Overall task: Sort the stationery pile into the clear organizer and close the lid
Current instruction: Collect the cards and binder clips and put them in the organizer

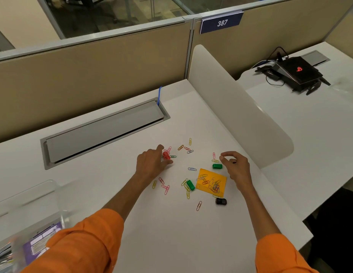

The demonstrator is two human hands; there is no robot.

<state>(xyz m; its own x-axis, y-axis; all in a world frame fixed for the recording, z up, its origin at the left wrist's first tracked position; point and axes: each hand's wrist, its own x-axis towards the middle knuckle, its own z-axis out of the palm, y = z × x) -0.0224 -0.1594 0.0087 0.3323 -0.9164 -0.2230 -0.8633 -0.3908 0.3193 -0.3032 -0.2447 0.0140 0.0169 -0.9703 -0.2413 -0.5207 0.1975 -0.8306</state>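
Note:
Several coloured paper clips (191, 169) lie scattered on the white desk (171, 223). My left hand (150, 164) is closed around a red binder clip (166, 155) at the pile's left edge. My right hand (236, 167) hovers at the pile's right side, thumb and finger pinched close with something small and dark between them that I cannot make out. A green clip (217, 166) lies just left of that hand, another green clip (190, 185) beside an orange sticky-note pad (213, 183) covered with clips, and a black clip (220, 201) below the pad. The clear organizer (23, 196) stands at the far left.
A grey cable hatch (104, 131) is set into the desk behind the pile. A white curved divider (240, 109) rises on the right; beyond it sits a black device with cables (298, 71). A purple-labelled packet (43, 239) lies by the organizer.

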